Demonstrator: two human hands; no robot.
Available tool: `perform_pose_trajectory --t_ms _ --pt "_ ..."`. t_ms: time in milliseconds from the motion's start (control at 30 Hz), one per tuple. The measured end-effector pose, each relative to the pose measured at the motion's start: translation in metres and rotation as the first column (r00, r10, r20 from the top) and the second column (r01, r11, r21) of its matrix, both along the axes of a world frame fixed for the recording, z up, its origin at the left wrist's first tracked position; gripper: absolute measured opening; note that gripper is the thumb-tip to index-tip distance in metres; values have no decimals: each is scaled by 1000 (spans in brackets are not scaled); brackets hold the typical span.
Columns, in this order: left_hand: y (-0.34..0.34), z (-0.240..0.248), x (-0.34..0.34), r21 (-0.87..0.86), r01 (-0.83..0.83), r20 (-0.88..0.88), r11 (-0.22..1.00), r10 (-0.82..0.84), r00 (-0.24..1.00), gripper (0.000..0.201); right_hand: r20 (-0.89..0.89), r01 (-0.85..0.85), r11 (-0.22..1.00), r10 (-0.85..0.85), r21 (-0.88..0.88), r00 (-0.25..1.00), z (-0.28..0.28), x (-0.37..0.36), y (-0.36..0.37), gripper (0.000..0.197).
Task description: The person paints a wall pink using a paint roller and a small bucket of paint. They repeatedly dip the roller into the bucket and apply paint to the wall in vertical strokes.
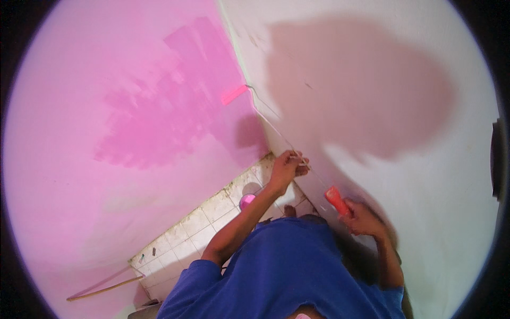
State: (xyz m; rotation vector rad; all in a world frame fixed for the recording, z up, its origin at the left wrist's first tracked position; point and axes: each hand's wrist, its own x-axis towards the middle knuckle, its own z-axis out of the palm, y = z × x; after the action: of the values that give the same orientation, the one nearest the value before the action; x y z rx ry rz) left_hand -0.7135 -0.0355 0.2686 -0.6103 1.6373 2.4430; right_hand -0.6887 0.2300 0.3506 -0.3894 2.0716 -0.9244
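Observation:
A long-handled paint roller (235, 94) reaches up and away from me, its small pink sleeve at the pink wall (79, 106), close to the corner. My right hand (362, 218) is closed around the roller's orange-red grip (336, 200). Further up, my left hand (287, 171) has its fingers curled around the thin metal rod (273, 127). Wet, darker pink paint (175, 111) spreads in uneven strokes on the wall left of the roller. Below my left forearm stands a round container of pink paint (247, 201), partly covered by the arm.
A whitish wall (457, 212) meets the pink wall at the corner and carries a large shadow. White floor tiles (196, 220) lie below, with dirty edges and small scraps (154, 251). A thin stick (103, 288) leans at the lower left. Something dark (497, 159) is at the right rim.

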Motion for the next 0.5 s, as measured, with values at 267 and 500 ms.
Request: perform_pose_trajectory --t_ms 267,500 --pt "2 -12 10 -193 49 8 980 -48 999 21 -284 49 998 -35 41 958 -110 24 -10 42" --pt "-1 -4 22 -282 63 -105 957 -96 990 24 -255 191 963 -236 -190 938 -143 28 -20 40"
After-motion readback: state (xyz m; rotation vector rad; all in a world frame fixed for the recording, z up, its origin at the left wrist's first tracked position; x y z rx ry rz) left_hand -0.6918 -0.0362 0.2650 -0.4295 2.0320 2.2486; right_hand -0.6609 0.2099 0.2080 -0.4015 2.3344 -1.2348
